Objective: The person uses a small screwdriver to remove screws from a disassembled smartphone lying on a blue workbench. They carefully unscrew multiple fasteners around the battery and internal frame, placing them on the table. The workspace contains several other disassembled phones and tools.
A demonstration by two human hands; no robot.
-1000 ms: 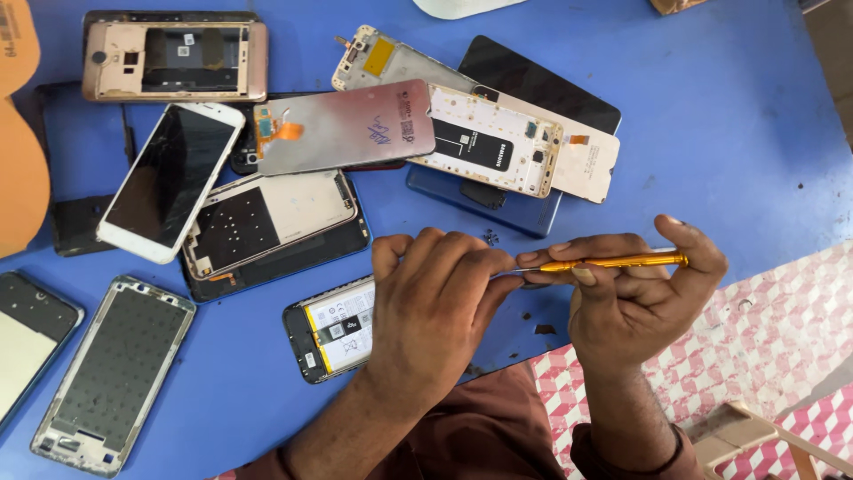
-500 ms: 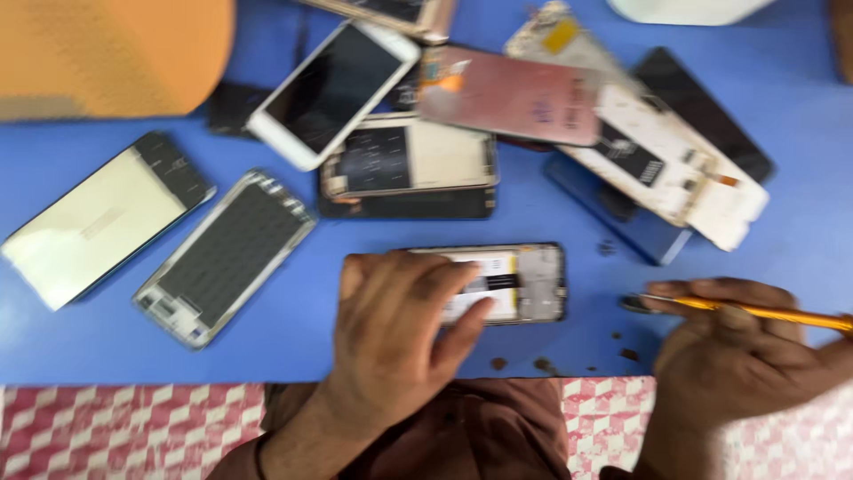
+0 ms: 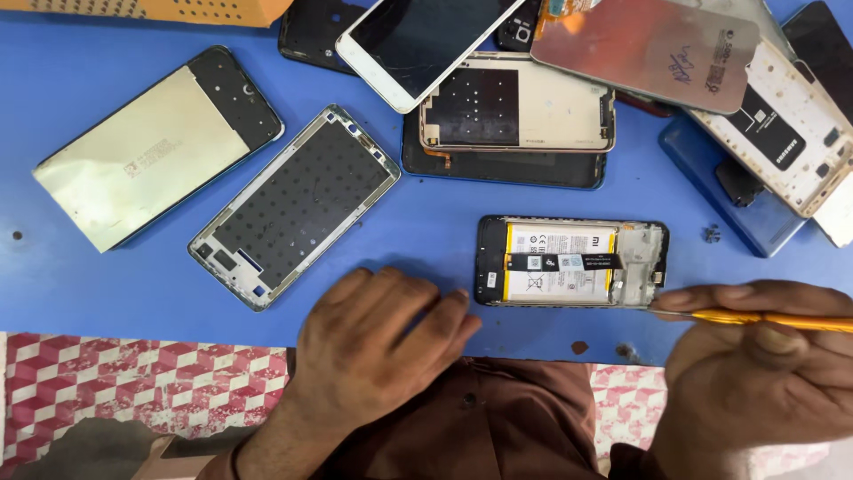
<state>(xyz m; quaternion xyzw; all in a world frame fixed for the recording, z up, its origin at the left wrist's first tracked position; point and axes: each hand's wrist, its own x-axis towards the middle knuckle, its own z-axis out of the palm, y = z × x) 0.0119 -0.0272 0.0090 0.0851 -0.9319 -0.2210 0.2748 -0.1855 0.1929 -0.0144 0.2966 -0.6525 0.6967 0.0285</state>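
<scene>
An opened phone [image 3: 573,264] with its back cover off lies on the blue table [image 3: 426,222], showing a white battery and a black strip across it. My left hand [image 3: 378,342] rests flat on the table just left of the phone, fingers together, holding nothing. My right hand [image 3: 764,373] grips a thin orange screwdriver [image 3: 755,316] held level, its tip touching the phone's lower right corner.
Several phone parts lie about: a metal mid-frame [image 3: 298,204], a display panel [image 3: 155,142] at the left, a white phone [image 3: 426,40], stacked back plates [image 3: 515,107] and covers [image 3: 782,116] at the top right. A red-and-white checked cloth [image 3: 133,382] hangs below the table edge. Small screws [image 3: 711,233] lie nearby.
The view has shifted closer and lower. My left hand has slid off the opened phone to its left, uncovering it. The screwdriver tip has come up to the phone's corner.
</scene>
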